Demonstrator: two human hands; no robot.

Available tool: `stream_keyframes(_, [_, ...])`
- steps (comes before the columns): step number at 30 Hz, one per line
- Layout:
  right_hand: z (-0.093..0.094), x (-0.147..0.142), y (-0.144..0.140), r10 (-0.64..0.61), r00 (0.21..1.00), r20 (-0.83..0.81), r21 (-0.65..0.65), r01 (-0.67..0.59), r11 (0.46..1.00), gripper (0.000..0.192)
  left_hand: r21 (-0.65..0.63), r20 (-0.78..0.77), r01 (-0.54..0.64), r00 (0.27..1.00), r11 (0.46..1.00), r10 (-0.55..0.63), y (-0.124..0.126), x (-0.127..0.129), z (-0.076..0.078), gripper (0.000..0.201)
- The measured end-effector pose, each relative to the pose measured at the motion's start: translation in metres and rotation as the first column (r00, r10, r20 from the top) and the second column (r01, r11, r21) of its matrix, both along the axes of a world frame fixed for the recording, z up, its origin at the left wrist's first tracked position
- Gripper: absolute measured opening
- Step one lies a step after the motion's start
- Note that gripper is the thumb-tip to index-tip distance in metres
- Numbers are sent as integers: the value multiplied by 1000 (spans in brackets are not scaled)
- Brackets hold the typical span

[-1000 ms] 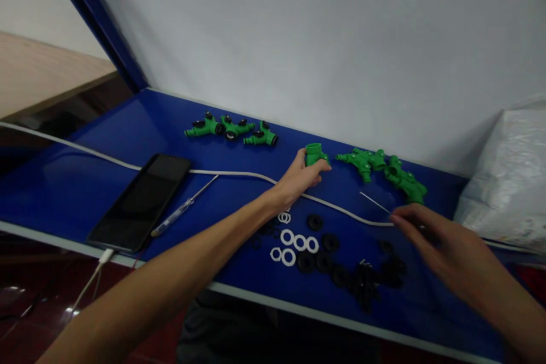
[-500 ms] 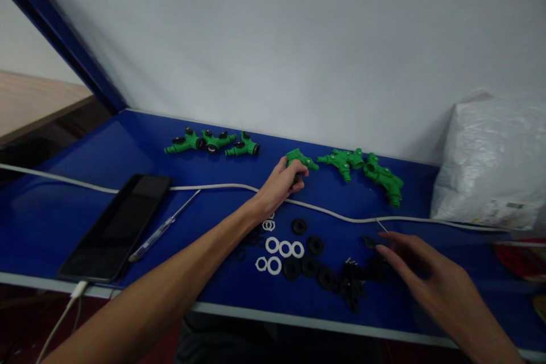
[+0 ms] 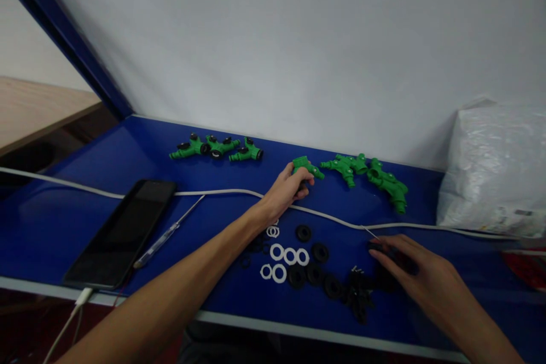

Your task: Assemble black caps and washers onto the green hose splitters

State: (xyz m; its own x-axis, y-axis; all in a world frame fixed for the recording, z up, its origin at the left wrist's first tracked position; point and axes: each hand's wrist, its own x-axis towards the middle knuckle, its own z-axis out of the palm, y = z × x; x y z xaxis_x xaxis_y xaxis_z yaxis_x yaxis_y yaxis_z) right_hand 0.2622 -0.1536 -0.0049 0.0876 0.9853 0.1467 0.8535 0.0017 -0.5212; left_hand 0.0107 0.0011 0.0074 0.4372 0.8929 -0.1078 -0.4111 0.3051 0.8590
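My left hand point(image 3: 285, 190) reaches across the blue table point(image 3: 106, 165) and grips a green plastic hose fitting point(image 3: 305, 166) near the back wall. My right hand point(image 3: 409, 270) rests low on the table over a cluster of small black parts point(image 3: 362, 290), fingers bent; a thin metal pin point(image 3: 370, 232) sticks out by its fingertips, and I cannot tell whether the fingers pinch it. White rings point(image 3: 284, 256) and black washers point(image 3: 313, 264) lie between the two hands. A white cable point(image 3: 213, 192) runs under my left wrist.
Assembled green fittings with black knobs point(image 3: 217, 148) lie at the back left, more green fittings point(image 3: 371, 176) at the back right. A black phone point(image 3: 121, 233) and a thin screwdriver point(image 3: 168, 231) sit at the left. A white plastic bag point(image 3: 495, 170) stands on the right.
My left hand has turned the green fitting while holding it. My right hand came down from the cable area to the black parts near the table's front. The view shifted.
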Motion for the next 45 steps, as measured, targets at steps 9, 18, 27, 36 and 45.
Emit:
stream_keyframes(9, [58,-42,38,19,882,-472,-141,-96,985,41,36,4,15,1000,999,-15,1,-1,-1,36])
stream_keyframes(18, [51,-67,109,92,325,-941,-31,-354,935,22,45,-70,51,996,998,-48,-2,-3,1,56])
stream_keyframes(27, [41,-61,107,22,260,-965,-69,-334,940,24,8,-58,35,998,999,-35,2,-3,0,56])
stream_keyframes(36, [41,-64,105,12,292,-956,-87,-325,942,27,15,-122,74,990,997,-71,-3,-3,6,58])
stream_keyframes(45, [37,-69,106,63,460,-886,-23,-180,983,35,73,-143,87,987,993,-76,-4,-1,-1,57])
